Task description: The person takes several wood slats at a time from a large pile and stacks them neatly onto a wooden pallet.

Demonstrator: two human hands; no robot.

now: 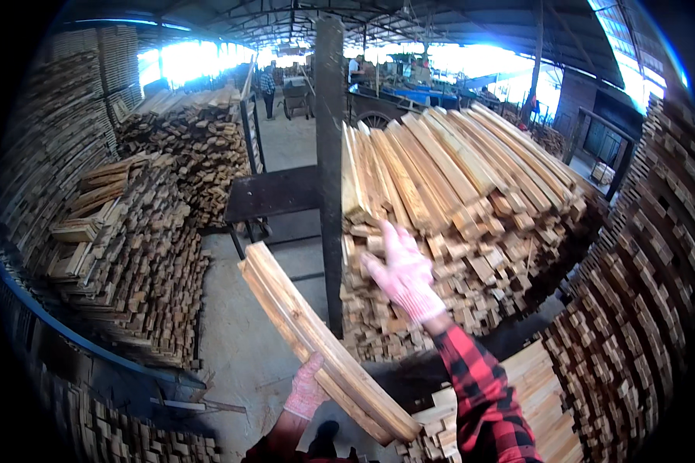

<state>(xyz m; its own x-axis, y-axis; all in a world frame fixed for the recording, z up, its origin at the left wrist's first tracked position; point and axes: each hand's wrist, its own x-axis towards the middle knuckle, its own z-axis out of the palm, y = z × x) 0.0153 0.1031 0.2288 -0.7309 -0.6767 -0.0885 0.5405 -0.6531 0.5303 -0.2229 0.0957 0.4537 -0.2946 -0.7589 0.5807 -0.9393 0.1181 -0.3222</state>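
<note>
Possibly the boards [326, 339], slanting in the left hand's [306, 383] lone grasp, could slide apart. The right hand [403, 274], spread and seemingly empty, is by the pile [471, 224], whose loose ends could tumble if knocked. Around: left stack [147, 266], table [274, 191], obstructing post [330, 154], right stack [633, 309].

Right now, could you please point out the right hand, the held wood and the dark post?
Right hand [403, 275]: head view, back of the glove.
Held wood [314, 336]: head view, middle of its length.
Dark post [330, 174]: head view, mid-height.
</note>
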